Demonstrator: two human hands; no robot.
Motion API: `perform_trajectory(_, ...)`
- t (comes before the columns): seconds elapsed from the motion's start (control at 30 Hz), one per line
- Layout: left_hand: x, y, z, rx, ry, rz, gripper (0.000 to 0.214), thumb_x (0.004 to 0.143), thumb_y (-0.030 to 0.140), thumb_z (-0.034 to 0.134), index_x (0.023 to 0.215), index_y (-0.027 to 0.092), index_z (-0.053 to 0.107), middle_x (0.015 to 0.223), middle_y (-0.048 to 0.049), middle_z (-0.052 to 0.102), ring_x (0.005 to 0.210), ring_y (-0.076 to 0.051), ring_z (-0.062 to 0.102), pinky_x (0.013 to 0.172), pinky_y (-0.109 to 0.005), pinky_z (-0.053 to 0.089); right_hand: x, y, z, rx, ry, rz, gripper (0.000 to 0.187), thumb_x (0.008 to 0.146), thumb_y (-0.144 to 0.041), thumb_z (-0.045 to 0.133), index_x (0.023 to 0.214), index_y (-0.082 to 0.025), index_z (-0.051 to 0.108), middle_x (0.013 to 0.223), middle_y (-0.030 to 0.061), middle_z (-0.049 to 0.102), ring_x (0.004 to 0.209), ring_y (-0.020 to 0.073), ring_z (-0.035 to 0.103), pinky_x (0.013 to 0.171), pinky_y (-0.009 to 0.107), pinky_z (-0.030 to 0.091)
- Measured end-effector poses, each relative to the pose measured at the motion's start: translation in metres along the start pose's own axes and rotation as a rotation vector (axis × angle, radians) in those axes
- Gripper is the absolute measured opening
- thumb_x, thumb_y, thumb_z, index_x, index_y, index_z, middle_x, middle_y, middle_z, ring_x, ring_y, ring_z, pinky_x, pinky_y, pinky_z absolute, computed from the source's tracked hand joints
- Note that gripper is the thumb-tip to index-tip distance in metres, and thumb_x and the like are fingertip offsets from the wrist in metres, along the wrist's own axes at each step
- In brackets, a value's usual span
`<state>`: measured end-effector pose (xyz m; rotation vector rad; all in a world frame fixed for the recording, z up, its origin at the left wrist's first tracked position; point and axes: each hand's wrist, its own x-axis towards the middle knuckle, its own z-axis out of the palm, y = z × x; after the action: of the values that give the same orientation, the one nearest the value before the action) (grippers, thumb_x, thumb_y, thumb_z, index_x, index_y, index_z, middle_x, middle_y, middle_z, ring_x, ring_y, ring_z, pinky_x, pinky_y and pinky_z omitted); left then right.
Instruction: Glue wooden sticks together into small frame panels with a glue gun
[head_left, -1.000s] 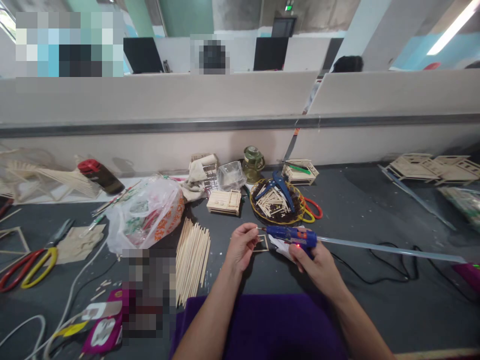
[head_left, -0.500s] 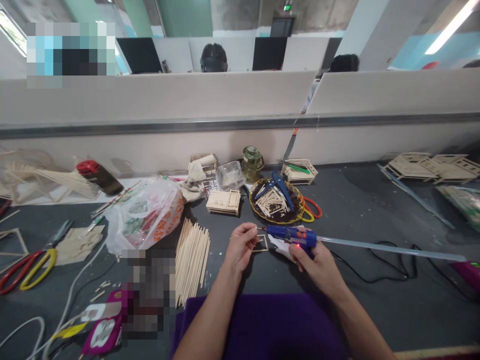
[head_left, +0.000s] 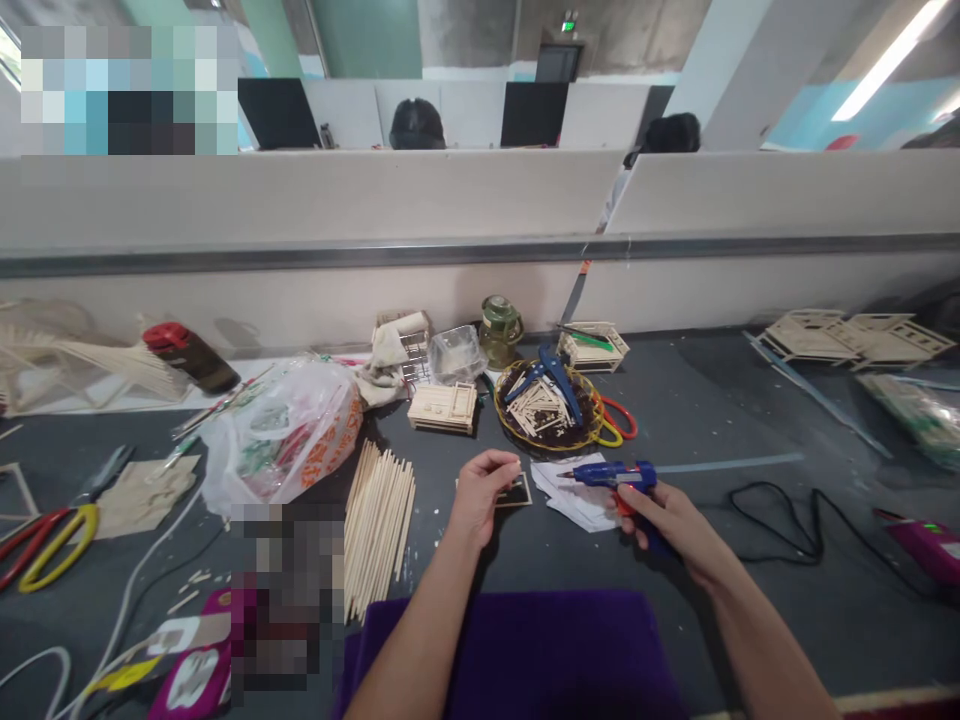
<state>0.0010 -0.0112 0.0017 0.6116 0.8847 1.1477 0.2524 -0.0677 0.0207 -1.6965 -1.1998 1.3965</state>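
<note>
My right hand [head_left: 651,512] is wrapped round a blue hot glue gun [head_left: 611,474], its nozzle pointing left. A long translucent glue stick [head_left: 731,464] extends from behind the gun to the right. Thumb and forefinger of my left hand [head_left: 484,490] are pinched together, with a tiny pale bit at the tips that is too small to name. Just under that hand, a small wooden stick frame [head_left: 528,490] lies on the dark table, partly hidden by the fingers. White paper [head_left: 574,500] lies crumpled beneath the glue gun's nozzle.
Thin wooden sticks [head_left: 379,535] lie bundled left of my arm. Behind are a yellow-rimmed basket [head_left: 510,425] of short sticks, a small wooden model [head_left: 442,410] and a plastic bag [head_left: 281,430]. Scissors [head_left: 64,545] lie left; a black cord [head_left: 810,545] curls at right.
My right hand has drawn the glue gun to the right, away from my left fingertips. My left hand stays pinched above the wooden frame. More of the white paper shows.
</note>
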Motion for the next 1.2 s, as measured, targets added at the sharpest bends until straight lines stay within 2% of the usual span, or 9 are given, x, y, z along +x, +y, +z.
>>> perform_trajectory(0.1, -0.001, -0.002, 0.0, 0.056, -0.006, 0.016, 0.018, 0.06, 0.025, 0.08, 0.073, 0.016, 0.071, 0.065, 0.0017, 0.061, 0.054, -0.005, 0.047, 0.055, -0.018, 0.037, 0.011, 0.02, -0.003, -0.156, 0.066, 0.097, 0.049, 0.08, -0.065, 0.047, 0.077, -0.017, 0.056, 0.061, 0.0032, 0.061, 0.051, 0.014, 0.055, 0.049, 0.024, 0.041)
perform_trajectory(0.17, 0.0, -0.003, 0.0, 0.087, -0.003, 0.028, 0.019, 0.06, 0.025, 0.081, 0.073, 0.015, 0.071, 0.066, 0.001, 0.062, 0.055, -0.006, 0.047, 0.055, -0.018, 0.037, 0.014, 0.024, -0.005, -0.446, 0.136, 0.127, 0.053, 0.081, -0.067, 0.041, 0.072, -0.017, 0.058, 0.065, 0.007, 0.064, 0.06, 0.0191, 0.061, 0.055, 0.028, 0.043)
perform_trajectory(0.27, 0.0, -0.003, -0.001, 0.115, 0.003, 0.023, 0.019, 0.06, 0.026, 0.081, 0.073, 0.016, 0.071, 0.068, 0.0004, 0.063, 0.057, -0.006, 0.048, 0.056, -0.018, 0.038, 0.01, 0.016, -0.008, -0.922, 0.261, 0.15, 0.053, 0.082, -0.066, 0.039, 0.07, -0.019, 0.061, 0.076, 0.0111, 0.067, 0.073, 0.0267, 0.064, 0.061, 0.033, 0.042)
perform_trajectory(0.33, 0.0, -0.003, 0.0, 0.12, 0.007, 0.016, 0.02, 0.06, 0.027, 0.081, 0.073, 0.016, 0.071, 0.069, 0.0003, 0.063, 0.058, -0.007, 0.049, 0.057, -0.019, 0.038, 0.008, 0.004, -0.012, -1.075, 0.327, 0.09, 0.049, 0.084, -0.061, 0.039, 0.072, -0.02, 0.062, 0.078, 0.0103, 0.066, 0.075, 0.0266, 0.063, 0.061, 0.033, 0.041)
perform_trajectory(0.5, -0.001, -0.002, 0.0, 0.111, -0.008, 0.02, 0.021, 0.06, 0.029, 0.081, 0.074, 0.016, 0.072, 0.069, -0.0002, 0.063, 0.058, -0.007, 0.05, 0.058, -0.019, 0.038, 0.026, -0.035, -0.011, -0.997, 0.316, -0.387, 0.024, 0.089, -0.038, 0.044, 0.088, -0.024, 0.064, 0.09, 0.0048, 0.065, 0.081, 0.0193, 0.06, 0.066, 0.027, 0.041)
perform_trajectory(0.63, -0.001, -0.003, -0.001, 0.106, -0.008, 0.016, 0.023, 0.059, 0.03, 0.081, 0.074, 0.016, 0.071, 0.068, -0.0003, 0.064, 0.056, -0.007, 0.05, 0.057, -0.02, 0.038, 0.063, -0.063, -0.001, -1.026, 0.285, -0.576, 0.02, 0.088, -0.027, 0.046, 0.084, -0.022, 0.066, 0.088, 0.0049, 0.065, 0.082, 0.0179, 0.058, 0.07, 0.026, 0.04)
perform_trajectory(0.83, -0.001, -0.004, -0.002, 0.109, -0.018, 0.009, 0.024, 0.059, 0.031, 0.081, 0.074, 0.016, 0.072, 0.068, -0.0007, 0.064, 0.058, -0.008, 0.052, 0.057, -0.021, 0.038, 0.111, -0.088, 0.017, -1.336, 0.159, -0.625, 0.024, 0.089, -0.024, 0.048, 0.085, -0.02, 0.071, 0.088, 0.0078, 0.065, 0.088, 0.0198, 0.055, 0.075, 0.027, 0.037)
perform_trajectory(1.0, -0.002, -0.005, -0.002, 0.095, -0.03, 0.016, 0.022, 0.06, 0.03, 0.08, 0.075, 0.016, 0.072, 0.069, -0.0006, 0.064, 0.059, -0.007, 0.051, 0.058, -0.02, 0.037, 0.136, -0.088, 0.024, -1.413, 0.105, -0.595, 0.023, 0.086, -0.021, 0.051, 0.08, -0.016, 0.072, 0.085, 0.0111, 0.068, 0.086, 0.0211, 0.057, 0.075, 0.028, 0.037)
perform_trajectory(1.2, -0.002, -0.004, -0.002, 0.075, -0.032, -0.003, 0.024, 0.059, 0.03, 0.081, 0.075, 0.016, 0.072, 0.068, -0.0007, 0.064, 0.058, -0.008, 0.051, 0.057, -0.02, 0.038, 0.147, -0.085, 0.032, -1.455, 0.076, -0.556, 0.018, 0.083, -0.024, 0.056, 0.08, -0.015, 0.072, 0.088, 0.0127, 0.069, 0.086, 0.0229, 0.059, 0.073, 0.028, 0.038)
